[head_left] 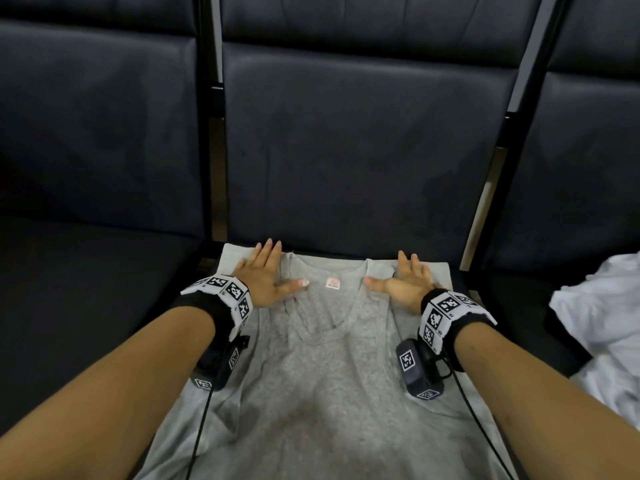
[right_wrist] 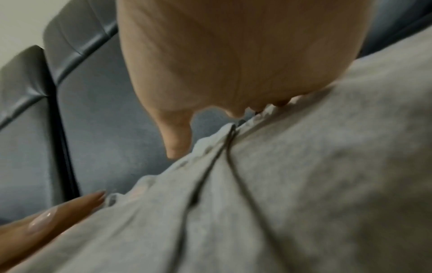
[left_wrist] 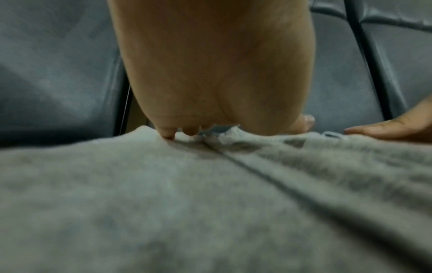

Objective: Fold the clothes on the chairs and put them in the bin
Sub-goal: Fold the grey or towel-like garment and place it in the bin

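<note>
- The grey tank top [head_left: 322, 368] lies spread face-up on the middle chair seat [head_left: 346, 150], its straps toward 12 o'clock near the seat's back and its hem running off toward 6 o'clock.
- The left hand [head_left: 263, 278] lies flat on the strap at 10 o'clock, fingers straight, thumb pointing toward the neckline; it pins the cloth and grasps nothing.
- The right hand [head_left: 405, 282] mirrors it on the strap at 2 o'clock, palm down, fingers extended, also gripping nothing.
- The step in hand looks like smoothing before the first fold. To do it well, I would sweep both palms outward toward 9 and 3 o'clock, then down toward 6, chasing out the creases below the neckline.
- Keep the strap edges level with each other so the side folds come out even.
- Light pressure should do; this soft knit will likely bunch if dragged hard.
- A white garment [head_left: 602, 323] waits on the chair at 3 o'clock.
- The bin is not in view.
</note>
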Motion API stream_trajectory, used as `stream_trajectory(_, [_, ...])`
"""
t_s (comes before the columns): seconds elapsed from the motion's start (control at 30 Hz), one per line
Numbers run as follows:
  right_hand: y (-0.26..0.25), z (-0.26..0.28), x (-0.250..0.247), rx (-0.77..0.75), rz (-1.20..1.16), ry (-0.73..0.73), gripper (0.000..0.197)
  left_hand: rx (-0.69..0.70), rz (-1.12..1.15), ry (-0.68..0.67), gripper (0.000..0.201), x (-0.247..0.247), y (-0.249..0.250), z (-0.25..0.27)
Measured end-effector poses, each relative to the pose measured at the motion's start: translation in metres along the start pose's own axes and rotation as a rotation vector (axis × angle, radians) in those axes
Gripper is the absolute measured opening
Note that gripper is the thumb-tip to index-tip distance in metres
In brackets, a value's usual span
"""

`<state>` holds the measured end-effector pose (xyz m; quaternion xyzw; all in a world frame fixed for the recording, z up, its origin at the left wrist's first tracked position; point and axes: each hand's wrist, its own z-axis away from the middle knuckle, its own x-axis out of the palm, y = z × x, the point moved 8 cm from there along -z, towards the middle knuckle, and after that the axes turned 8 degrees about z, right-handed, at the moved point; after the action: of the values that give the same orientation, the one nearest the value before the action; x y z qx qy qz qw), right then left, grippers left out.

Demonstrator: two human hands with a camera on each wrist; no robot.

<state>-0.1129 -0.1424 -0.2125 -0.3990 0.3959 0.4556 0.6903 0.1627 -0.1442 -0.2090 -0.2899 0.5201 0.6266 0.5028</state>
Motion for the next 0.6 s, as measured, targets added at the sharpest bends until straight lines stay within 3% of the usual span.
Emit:
stream_trajectory(0.17, [-0.008, 0.054, -0.043, -0.077, -0.342, 0.000, 0.091, 0.005, 0.189, 0.084, 0.090, -0.053, 0.017, 0.050])
stream_trajectory(0.3, [-0.012, 0.113, -0.061, -0.073, -0.332, 0.013, 0.061, -0.075, 0.443, 0.177, 0.072, -0.084, 0.018, 0.108])
stream_trajectory(0.43, [-0.001, 0.174, -0.049, -0.051, -0.438, 0.020, 0.020, -0.127, 0.726, 0.136, 0.041, -0.070, 0.010, 0.175])
stream_trajectory(0.6, [0.042, 0.216, -0.018, 0.076, -0.614, 0.088, 0.011, -0.174, 0.872, 0.207, 0.031, -0.041, -0.010, 0.233])
